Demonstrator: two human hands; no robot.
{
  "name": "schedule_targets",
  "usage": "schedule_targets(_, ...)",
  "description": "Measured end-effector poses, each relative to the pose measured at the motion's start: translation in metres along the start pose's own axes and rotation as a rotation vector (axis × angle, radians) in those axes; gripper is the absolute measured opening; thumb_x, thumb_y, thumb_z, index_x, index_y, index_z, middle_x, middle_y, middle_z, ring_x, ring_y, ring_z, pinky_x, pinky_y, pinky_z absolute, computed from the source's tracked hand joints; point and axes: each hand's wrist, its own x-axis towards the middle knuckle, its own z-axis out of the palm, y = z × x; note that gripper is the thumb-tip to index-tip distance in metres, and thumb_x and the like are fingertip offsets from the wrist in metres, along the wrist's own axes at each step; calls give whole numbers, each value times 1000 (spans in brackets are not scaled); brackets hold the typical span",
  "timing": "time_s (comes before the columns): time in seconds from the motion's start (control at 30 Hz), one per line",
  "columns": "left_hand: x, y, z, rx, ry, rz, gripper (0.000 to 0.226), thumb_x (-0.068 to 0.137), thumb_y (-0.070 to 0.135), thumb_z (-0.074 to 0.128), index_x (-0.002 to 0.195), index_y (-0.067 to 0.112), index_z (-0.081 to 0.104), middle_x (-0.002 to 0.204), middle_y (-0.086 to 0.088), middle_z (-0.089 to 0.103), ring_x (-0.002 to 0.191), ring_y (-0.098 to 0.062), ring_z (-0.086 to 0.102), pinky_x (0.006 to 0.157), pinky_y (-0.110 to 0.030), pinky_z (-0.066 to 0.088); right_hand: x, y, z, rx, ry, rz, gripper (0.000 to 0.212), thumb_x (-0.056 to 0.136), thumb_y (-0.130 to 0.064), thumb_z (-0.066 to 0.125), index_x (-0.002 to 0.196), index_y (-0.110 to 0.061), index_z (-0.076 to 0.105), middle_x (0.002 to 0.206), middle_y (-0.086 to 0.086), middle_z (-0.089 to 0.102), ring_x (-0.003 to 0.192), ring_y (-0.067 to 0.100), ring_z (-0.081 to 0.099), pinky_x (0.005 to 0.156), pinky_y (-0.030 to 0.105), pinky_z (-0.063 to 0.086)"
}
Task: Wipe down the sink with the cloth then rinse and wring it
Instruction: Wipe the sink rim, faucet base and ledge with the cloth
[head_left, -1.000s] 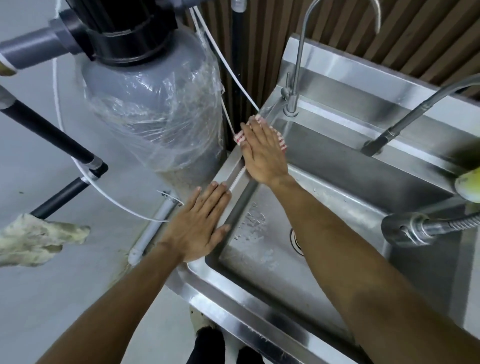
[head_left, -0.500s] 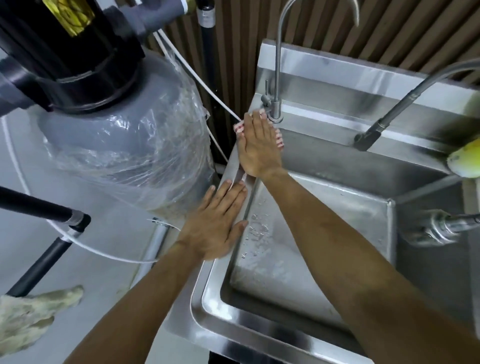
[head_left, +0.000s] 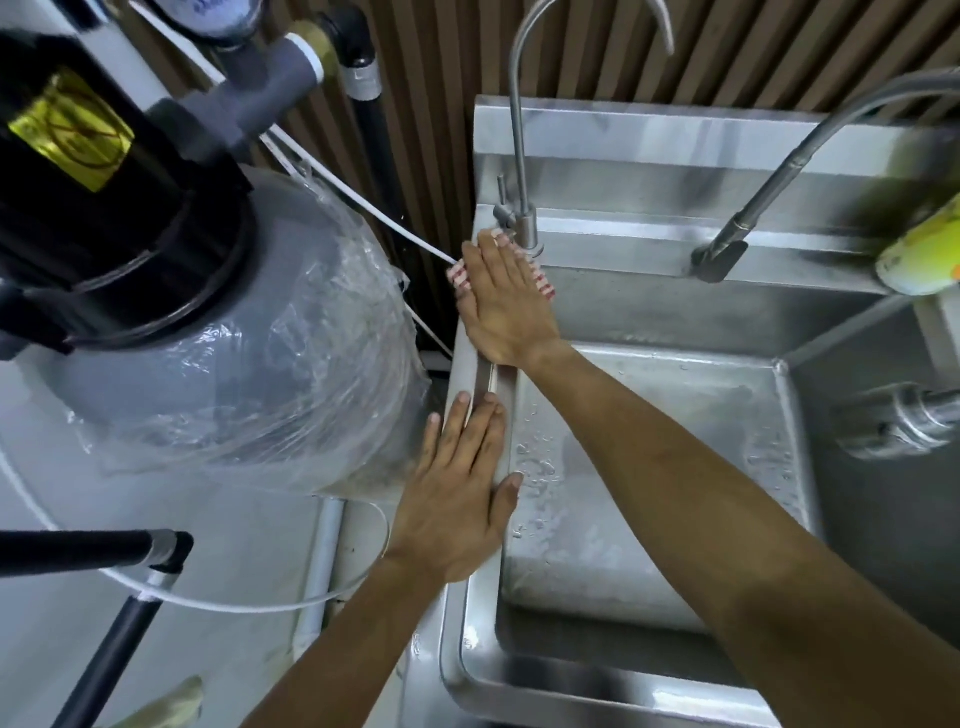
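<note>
A stainless steel sink (head_left: 613, 680) fills the right half of the view, its basin wet with droplets. My right hand (head_left: 506, 304) lies flat on a red-and-white striped cloth (head_left: 460, 273), pressing it onto the sink's far left corner beside the base of a thin gooseneck tap (head_left: 519, 156). Only the cloth's edges show around my fingers. My left hand (head_left: 457, 499) rests flat, fingers spread, on the sink's left rim and holds nothing.
A grey tank (head_left: 228, 358) wrapped in clear plastic stands close to the sink's left side, with white tubing (head_left: 363, 202) and black pipes around it. A second faucet (head_left: 769, 192) arches over the back rim. A spray hose head (head_left: 898, 421) and a yellow-green object (head_left: 924, 249) sit at right.
My right hand has slid the cloth farther along the left rim to the back corner by the thin tap. The left hand stays on the rim. The view has shifted closer.
</note>
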Motion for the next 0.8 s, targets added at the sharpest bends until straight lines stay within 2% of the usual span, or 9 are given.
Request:
schedule_targets(0.23, 0, 1, 1, -13, 9, -3, 68, 107, 49, 19, 163, 12, 6, 172, -3, -3, 157, -22, -13, 127, -51, 4, 34, -17, -1, -82, 14, 111, 65, 106, -36, 27, 164, -9, 11, 172, 15, 5, 159, 30, 0, 129, 41, -3)
schedule_targets(0.33, 1, 0, 2, -23, 7, -5, 68, 107, 50, 18, 163, 12, 8, 172, -3, -2, 157, -22, -12, 127, -52, 6, 42, -23, -3, -114, 13, 156, 69, 105, -36, 29, 164, -8, 7, 172, 17, 0, 159, 31, -3, 129, 43, -2)
schedule_targets(0.47, 0, -1, 4, -33, 16, -5, 68, 107, 50, 18, 163, 13, 8, 172, -2, -3, 157, -21, -12, 127, -52, 4, 49, -23, -6, -142, -2, 143, 74, 103, -35, 33, 164, -7, 4, 171, 18, -4, 159, 32, -7, 129, 42, -4)
schedule_targets(0.6, 0, -1, 3, -70, 35, 6, 66, 107, 46, 23, 163, 13, 12, 172, -2, 0, 158, -22, -9, 127, -53, 5, 19, -23, 7, -39, 56, 128, 67, 106, -36, 27, 164, -8, 8, 172, 15, 1, 159, 30, -5, 128, 42, -7)
schedule_targets(0.8, 0, -2, 3, -97, 39, 2, 65, 107, 44, 24, 163, 14, 11, 172, 0, 2, 158, -21, -7, 126, -54, 7, -12, 10, 7, 83, 59, -7, 61, 110, -40, 26, 165, -16, 11, 173, 6, 3, 160, 20, -4, 127, 36, -9)
